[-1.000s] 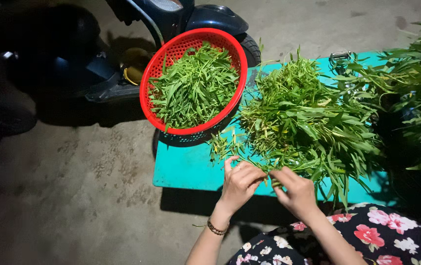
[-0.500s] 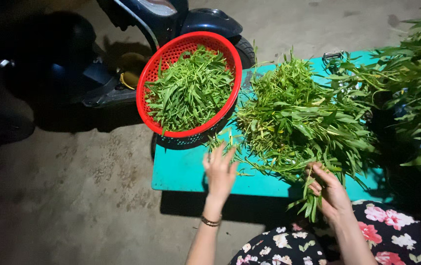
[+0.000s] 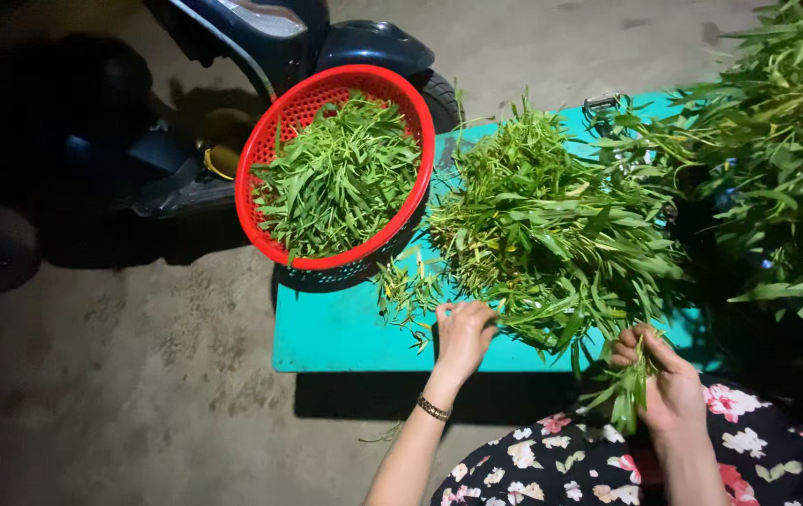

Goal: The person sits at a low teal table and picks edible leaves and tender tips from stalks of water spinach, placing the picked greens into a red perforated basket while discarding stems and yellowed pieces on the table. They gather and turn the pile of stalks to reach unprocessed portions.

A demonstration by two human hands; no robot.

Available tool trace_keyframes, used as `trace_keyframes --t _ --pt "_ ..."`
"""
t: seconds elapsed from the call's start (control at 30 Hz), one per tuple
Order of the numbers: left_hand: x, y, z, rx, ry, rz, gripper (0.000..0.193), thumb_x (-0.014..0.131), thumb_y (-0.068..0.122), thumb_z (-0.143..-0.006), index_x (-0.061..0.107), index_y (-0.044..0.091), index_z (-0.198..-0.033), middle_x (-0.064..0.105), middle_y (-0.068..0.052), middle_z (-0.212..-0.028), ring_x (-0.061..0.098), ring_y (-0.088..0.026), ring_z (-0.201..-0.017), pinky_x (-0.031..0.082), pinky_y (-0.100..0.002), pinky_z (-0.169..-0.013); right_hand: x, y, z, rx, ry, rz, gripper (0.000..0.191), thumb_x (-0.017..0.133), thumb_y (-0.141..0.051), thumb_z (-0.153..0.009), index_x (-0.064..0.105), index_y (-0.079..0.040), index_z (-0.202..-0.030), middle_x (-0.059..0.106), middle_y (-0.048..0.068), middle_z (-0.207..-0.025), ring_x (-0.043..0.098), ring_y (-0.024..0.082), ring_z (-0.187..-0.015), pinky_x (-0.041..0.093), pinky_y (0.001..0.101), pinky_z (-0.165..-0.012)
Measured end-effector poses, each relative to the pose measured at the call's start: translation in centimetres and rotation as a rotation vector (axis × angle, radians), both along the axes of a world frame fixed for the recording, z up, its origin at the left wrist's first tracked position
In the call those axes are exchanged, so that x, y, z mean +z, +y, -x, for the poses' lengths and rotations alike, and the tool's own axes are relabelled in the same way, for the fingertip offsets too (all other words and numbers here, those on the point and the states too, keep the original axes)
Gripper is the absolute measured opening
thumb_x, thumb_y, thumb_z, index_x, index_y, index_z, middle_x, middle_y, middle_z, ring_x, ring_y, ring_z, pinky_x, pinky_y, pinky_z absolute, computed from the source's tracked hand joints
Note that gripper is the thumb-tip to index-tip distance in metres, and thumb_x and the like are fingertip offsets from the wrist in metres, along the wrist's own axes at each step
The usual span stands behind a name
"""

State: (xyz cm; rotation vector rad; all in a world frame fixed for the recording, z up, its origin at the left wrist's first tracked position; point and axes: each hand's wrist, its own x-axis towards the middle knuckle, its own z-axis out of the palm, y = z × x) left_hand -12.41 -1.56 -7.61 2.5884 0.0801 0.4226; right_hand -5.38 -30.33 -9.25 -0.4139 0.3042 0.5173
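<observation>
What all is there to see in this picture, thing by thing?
basket: one, red plastic, round, on the far left corner of the table, filled with picked green leaves
picked leaves: one heap, green, inside the basket
table: one, turquoise, low, in front of the person
leafy stems: one big loose pile, green, on the middle of the table
more greens: one large mass, green, at the right edge
scooter: one, dark, parked behind the basket
ground: bare, grey-brown
bracelet: one, gold-coloured, on the left wrist
left hand: at the near edge of the pile, fingers on the stems
right hand: holds a small bunch of stems over a flowered lap
</observation>
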Motion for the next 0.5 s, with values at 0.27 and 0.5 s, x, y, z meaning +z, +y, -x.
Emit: trace_keyframes --t 0.27,0.5 --pt "0.5 3.7 1.0 0.183 0.031 0.056 0.006 0.08 0.015 -0.082 0.076 0.016 -0.087 0.072 -0.001 -0.09 0.066 -0.022 -0.093 0.037 -0.044 -0.093 -0.9 0.9 0.3 0.119 -0.064 -0.068 0.011 0.053 -0.014 -0.109 0.054 -0.006 -0.102 0.052 0.006 -0.087 0.042 0.009 -0.068 0.034 0.0199 -0.052" --pt "-0.5 1.1 1.2 0.079 -0.09 0.041 0.02 0.081 0.019 -0.078 0.073 0.014 -0.095 0.068 -0.002 -0.096 0.063 -0.024 -0.098 0.037 -0.041 -0.093 -0.4 2.1 0.6 0.146 -0.109 0.044 0.011 0.053 -0.016 -0.107 0.054 -0.006 -0.102 0.05 0.004 -0.083 0.037 0.007 -0.059 0.033 0.0206 -0.05"
